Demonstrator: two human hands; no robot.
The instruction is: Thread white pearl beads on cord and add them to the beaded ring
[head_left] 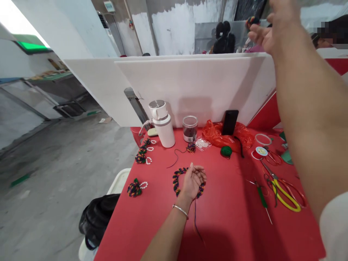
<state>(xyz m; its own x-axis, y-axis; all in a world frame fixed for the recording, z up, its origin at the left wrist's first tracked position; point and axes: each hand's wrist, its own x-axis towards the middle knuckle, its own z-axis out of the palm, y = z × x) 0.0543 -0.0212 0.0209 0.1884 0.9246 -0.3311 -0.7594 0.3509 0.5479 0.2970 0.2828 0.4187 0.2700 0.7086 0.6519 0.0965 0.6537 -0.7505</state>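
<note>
multicoloured and braided, the yarn loop (176, 182) lies on the bench (223, 217) beneath our left hand (193, 179), which rests palm up, fingers loosely curled around nothing we can see, perhaps steadying it. our right hand (263, 36) is raised above the white partition (195, 79), fingers parted; a colourful bundle (252, 22) shows by its fingertips, contact unclear. yellow-handled scissors (285, 198) and a green-handled tool (262, 197) lie rightward, likely for easy reach; beaded yarn clusters (135, 188) line the left edge, probably kept aside.
</note>
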